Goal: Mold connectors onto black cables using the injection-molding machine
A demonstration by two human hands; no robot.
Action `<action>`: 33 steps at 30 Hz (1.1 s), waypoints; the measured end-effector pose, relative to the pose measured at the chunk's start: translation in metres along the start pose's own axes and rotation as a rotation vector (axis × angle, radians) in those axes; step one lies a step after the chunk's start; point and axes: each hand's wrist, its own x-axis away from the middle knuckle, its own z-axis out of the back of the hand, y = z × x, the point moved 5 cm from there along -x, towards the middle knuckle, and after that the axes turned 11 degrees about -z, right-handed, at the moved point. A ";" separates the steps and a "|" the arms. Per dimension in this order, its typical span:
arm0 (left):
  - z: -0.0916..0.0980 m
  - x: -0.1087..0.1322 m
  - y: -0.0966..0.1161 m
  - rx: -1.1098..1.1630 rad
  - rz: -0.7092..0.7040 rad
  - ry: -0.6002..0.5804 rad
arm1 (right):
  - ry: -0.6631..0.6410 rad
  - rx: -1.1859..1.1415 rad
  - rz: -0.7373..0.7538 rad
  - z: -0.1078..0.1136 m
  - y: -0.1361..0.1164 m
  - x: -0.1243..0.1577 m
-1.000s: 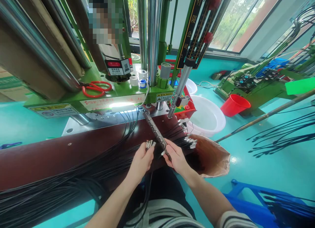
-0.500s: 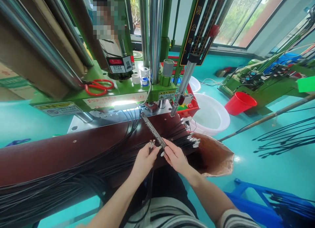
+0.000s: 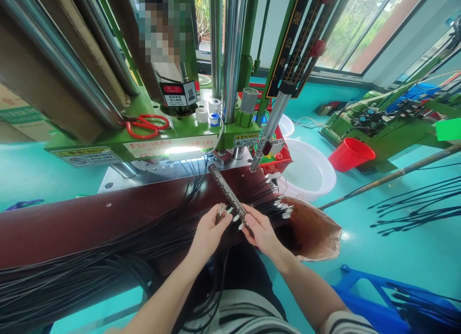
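Observation:
My left hand [image 3: 212, 226] is closed on a few black cables whose metal connector ends [image 3: 222, 210] stick up between thumb and fingers. My right hand [image 3: 260, 229] grips the near end of a long, narrow metal bar with slots [image 3: 228, 192], which slants away from me over the brown table [image 3: 140, 199]. Small light connectors [image 3: 236, 217] sit along the bar's left edge close to the right fingers. A narrow gap separates the left fingertips from the bar. Below the left hand, black cable hangs down toward my lap.
Behind the table stands a green press [image 3: 151, 137] with red-handled scissors [image 3: 147, 126] and white rolls on it. Bundled black cables [image 3: 90, 257] cover the table's left front. More cable ends [image 3: 283, 208] lie at right, beside a brown paper bag [image 3: 317, 228] and a white basin [image 3: 309, 166].
The bar and my right hand have shifted slightly right and down. Another connector now shows beside the bar near my right fingers. My left hand still holds its cables.

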 end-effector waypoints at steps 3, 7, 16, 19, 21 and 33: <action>-0.003 -0.003 -0.002 0.002 -0.001 -0.068 | -0.010 0.008 0.009 0.001 0.002 -0.001; -0.004 -0.003 -0.002 0.003 0.060 -0.122 | -0.028 0.013 0.027 0.001 0.001 0.000; -0.007 -0.005 0.001 -0.013 0.106 -0.131 | -0.002 0.127 0.070 -0.002 0.003 0.000; -0.006 -0.005 0.002 -0.065 0.029 -0.121 | 0.006 0.128 0.060 -0.003 0.006 -0.001; -0.004 -0.005 0.006 -0.062 -0.016 -0.106 | 0.005 0.078 0.045 -0.003 0.003 -0.001; 0.006 -0.010 0.006 0.140 0.100 -0.062 | -0.007 0.008 -0.004 -0.003 -0.005 0.002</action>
